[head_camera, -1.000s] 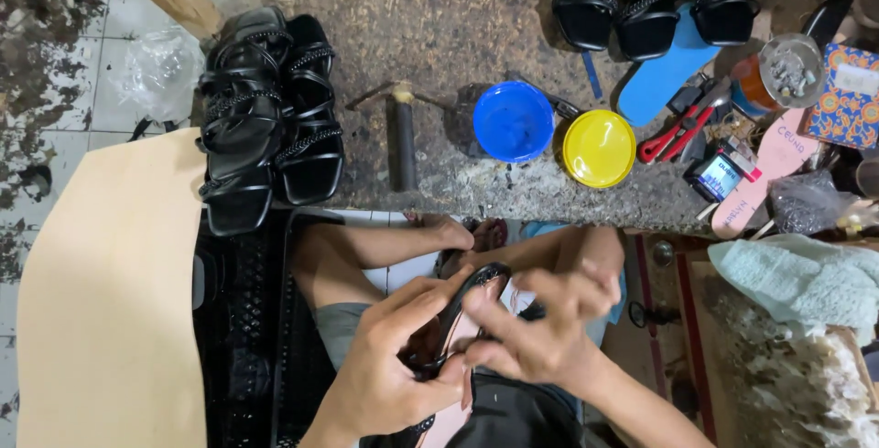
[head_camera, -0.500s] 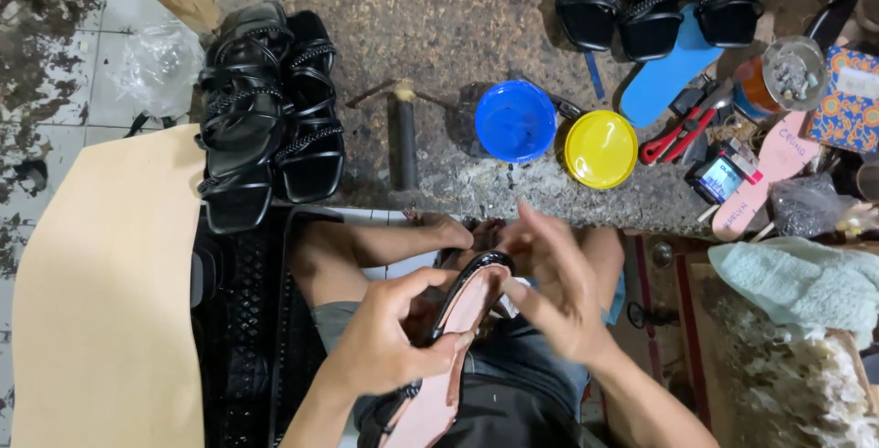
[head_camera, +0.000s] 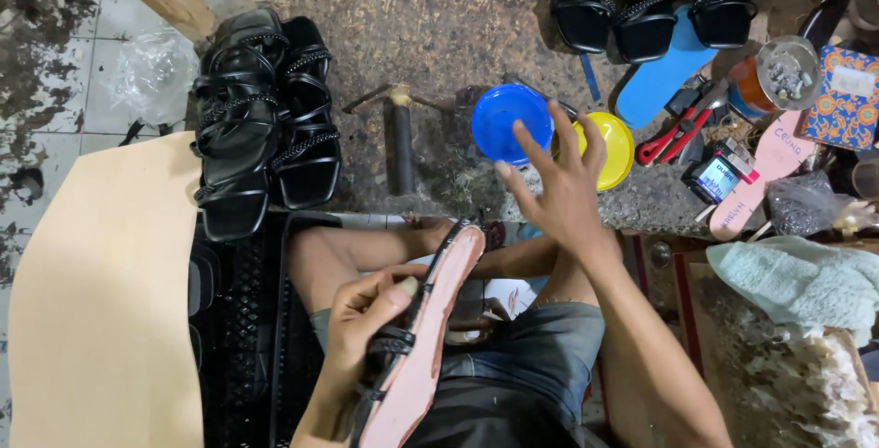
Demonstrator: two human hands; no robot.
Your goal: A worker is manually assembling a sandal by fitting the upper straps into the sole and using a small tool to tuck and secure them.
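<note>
The left hand grips a sandal on the person's lap, fingers closed around its black straps. The sandal's pinkish sole faces up and runs from 7 o'clock to 1 o'clock, toe end pointing away from the body.

The right hand holds nothing. It is raised above the work surface with fingers spread wide. Its fingertips lie over the gap between a blue bowl and a yellow bowl. Whether the fingers touch either bowl cannot be told.

From the right hand:
- At 9 o'clock, a dark upright stake stands on the gritty floor.
- Farther at 9 o'clock, a stack of finished black sandals lies.
- At 1 o'clock, a blue insole rests below more black sandals.
- At 3 o'clock, red-handled pliers and a pink insole lie among small clutter.

A large tan sheet lies at 9 o'clock of the left hand.
</note>
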